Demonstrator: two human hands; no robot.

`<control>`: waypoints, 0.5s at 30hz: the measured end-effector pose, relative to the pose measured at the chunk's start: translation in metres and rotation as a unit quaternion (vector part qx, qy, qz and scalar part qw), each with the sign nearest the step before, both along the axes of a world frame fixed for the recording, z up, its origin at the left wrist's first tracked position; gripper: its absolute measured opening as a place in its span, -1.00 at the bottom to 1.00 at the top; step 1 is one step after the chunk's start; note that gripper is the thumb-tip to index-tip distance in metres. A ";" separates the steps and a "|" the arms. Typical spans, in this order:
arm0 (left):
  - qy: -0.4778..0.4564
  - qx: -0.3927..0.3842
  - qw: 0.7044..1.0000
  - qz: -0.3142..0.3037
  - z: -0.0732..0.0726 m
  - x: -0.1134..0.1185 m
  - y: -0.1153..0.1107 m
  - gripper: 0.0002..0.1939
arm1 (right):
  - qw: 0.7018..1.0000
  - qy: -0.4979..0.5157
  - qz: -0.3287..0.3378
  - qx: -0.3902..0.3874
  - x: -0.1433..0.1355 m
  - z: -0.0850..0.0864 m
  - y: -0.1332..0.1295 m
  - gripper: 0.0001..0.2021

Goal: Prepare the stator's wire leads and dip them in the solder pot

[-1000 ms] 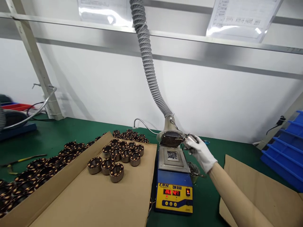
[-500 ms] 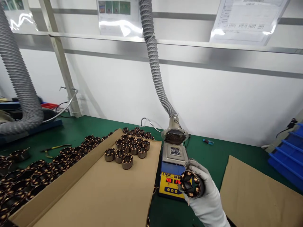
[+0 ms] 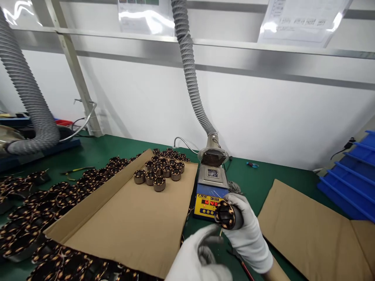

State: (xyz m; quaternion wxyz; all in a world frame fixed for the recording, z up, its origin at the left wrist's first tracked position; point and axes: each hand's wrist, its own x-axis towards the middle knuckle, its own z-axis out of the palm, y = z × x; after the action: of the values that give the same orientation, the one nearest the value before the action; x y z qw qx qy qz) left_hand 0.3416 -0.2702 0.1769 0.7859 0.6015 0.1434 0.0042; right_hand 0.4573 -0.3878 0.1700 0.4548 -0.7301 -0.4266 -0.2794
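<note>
since half a second ago the left hand (image 3: 202, 255) has come into view at the bottom edge, blurred, its white-gloved fingers curled just below the right hand (image 3: 249, 234); whether it grips anything i cannot tell. the right hand, also in a white glove, has drawn nearer and lower, and its fingers are wrapped around one motor coil (image 3: 227, 214), a dark ring wound with copper wire. the coil now shows more of its side than its open face, and thin wire ends stick up from it. it sits in front of the solder pot (image 3: 211, 191), covering part of its yellow panel.

the pot's blue and yellow front reads "cm 558" beside a brand mark too small to make out; its two red displays show digits that are partly hidden, the right one looking like "421". a second ago the hand was up at the fan (image 3: 213, 157) behind the pot.

one grey hose (image 3: 190, 74) drops to that fan, and a second hose (image 3: 26, 93) curves at the left. on the cardboard sheet (image 3: 131, 226) stand about a dozen coils in a cluster (image 3: 159, 173), three of them in the front row. many more coils (image 3: 43, 210), too many to count, cover the green table (image 3: 260, 183) at the left. another cardboard piece (image 3: 310, 234) lies to the right, near blue bins (image 3: 351, 175). sheets in plastic sleeves hang above, their print unreadable
</note>
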 end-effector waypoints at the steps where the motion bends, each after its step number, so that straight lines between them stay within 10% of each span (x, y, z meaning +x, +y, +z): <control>1: -0.017 -0.001 1.000 -0.008 0.006 0.008 -0.001 -0.54 | 1.000 -0.002 0.004 -0.012 -0.002 0.002 -0.001 -0.46; 8: -0.027 0.064 0.998 -0.001 0.018 0.021 -0.004 -0.78 | 0.982 0.158 0.076 -0.065 -0.009 0.011 -0.014 -0.29; 15: -0.034 0.225 0.973 -0.041 -0.020 0.005 0.015 -0.90 | 0.783 0.576 0.207 -0.113 -0.003 0.020 -0.007 -0.41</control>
State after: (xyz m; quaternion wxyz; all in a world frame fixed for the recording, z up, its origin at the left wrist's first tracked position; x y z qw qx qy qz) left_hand 0.3471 -0.2550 0.1571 0.6345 0.7676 0.0871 0.0242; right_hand 0.4540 -0.3952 0.1897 0.5773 -0.6953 -0.2548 0.3441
